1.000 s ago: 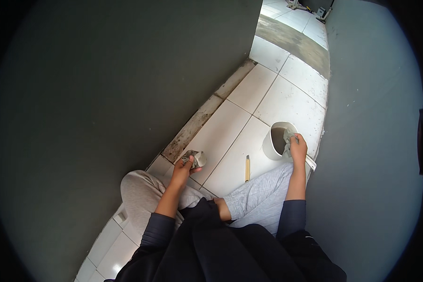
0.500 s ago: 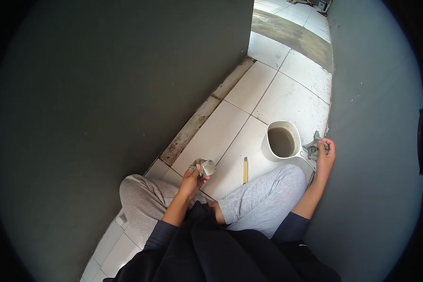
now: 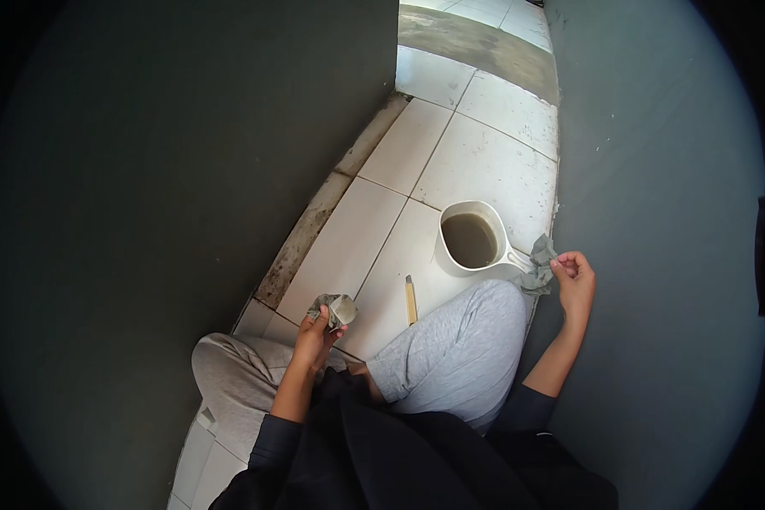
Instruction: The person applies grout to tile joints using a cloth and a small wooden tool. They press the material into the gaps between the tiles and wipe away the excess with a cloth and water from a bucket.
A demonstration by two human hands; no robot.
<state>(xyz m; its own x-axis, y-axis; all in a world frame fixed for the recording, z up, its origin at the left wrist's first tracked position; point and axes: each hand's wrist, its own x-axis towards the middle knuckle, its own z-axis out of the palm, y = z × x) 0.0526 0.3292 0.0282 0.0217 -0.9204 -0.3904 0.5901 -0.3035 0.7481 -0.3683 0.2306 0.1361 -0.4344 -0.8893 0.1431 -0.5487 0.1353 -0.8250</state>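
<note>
My left hand point(image 3: 311, 337), above the floor by my knees, is closed around a crumpled grey-green bundle point(image 3: 342, 311) with a pale flat face on its right side. At the right wall, my right hand point(image 3: 576, 287) pinches the edge of a crumpled grey-green sheet point(image 3: 539, 265), paper or cloth, I cannot tell which. The sheet hangs beside the handle of a white plastic dipper point(image 3: 444, 255), which holds murky brownish liquid point(image 3: 469, 240). On the tiles between my hands lies a yellow utility knife point(image 3: 411, 303), its blade end pointing away from me.
Dark grey walls rise close on the left point(image 3: 187, 170) and right point(image 3: 646, 195). White floor tiles point(image 3: 382, 229) run away between them to a rough cement strip point(image 3: 493, 47). A dirty broken edge point(image 3: 310, 234) borders the left wall. My crossed legs point(image 3: 450, 344) take up the near floor.
The whole scene has shifted left and slightly up in view. Against the dipper, my right hand has moved slightly right and nearer to me with its sheet. My left hand keeps its hold.
</note>
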